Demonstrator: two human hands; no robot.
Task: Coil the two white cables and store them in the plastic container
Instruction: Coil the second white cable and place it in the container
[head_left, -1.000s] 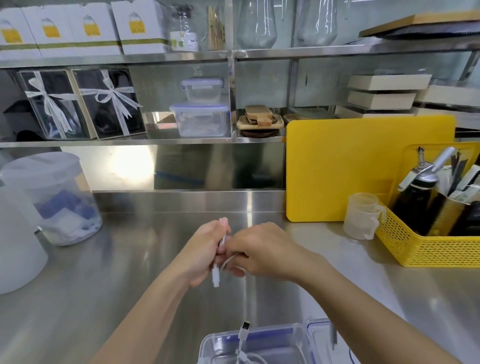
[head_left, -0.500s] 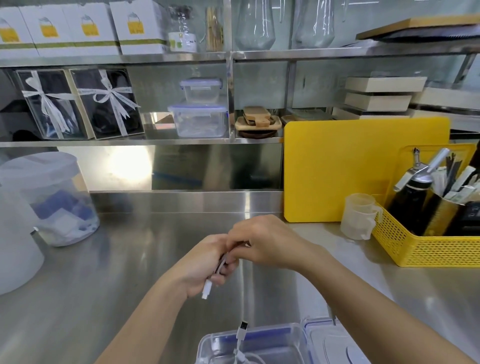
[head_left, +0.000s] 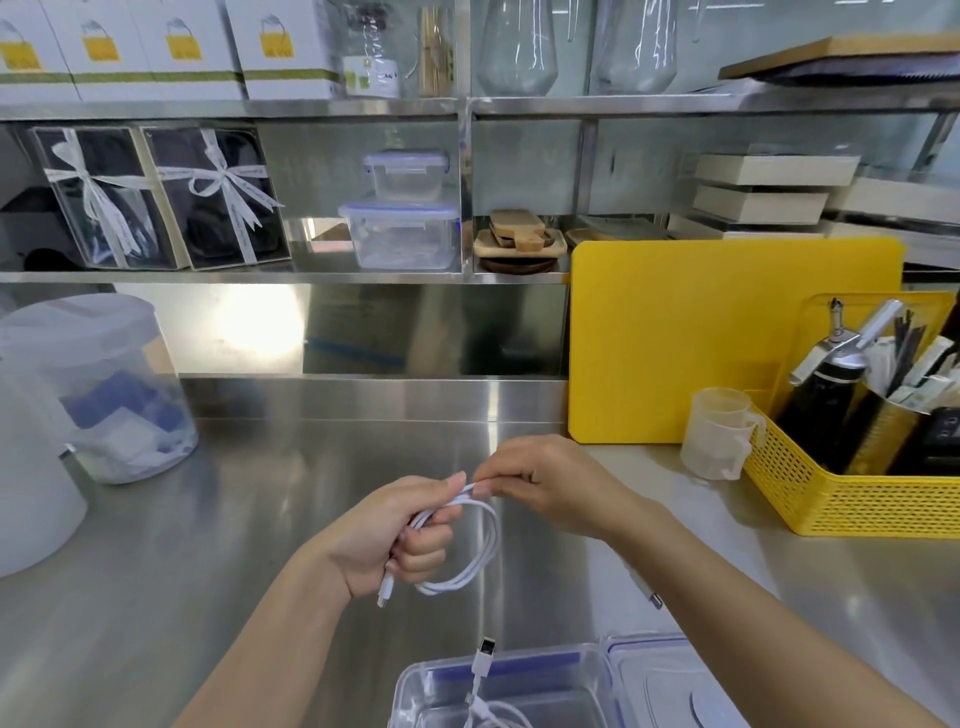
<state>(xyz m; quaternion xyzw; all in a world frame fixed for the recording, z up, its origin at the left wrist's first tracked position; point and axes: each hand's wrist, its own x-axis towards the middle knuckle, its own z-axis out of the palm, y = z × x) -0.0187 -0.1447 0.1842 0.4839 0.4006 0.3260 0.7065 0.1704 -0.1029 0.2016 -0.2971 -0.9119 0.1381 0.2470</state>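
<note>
Now a full loop of the white cable (head_left: 475, 545) hangs at centre frame, where earlier only its plug dangled; my left hand (head_left: 400, 530) clenches the coil, my right hand (head_left: 545, 480) pinches its top above the plastic container (head_left: 545, 686).

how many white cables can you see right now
2. One white cable is looped in the air, held by the left hand and right hand. The other cable sits in the plastic container at the bottom edge, one plug sticking up.
</note>
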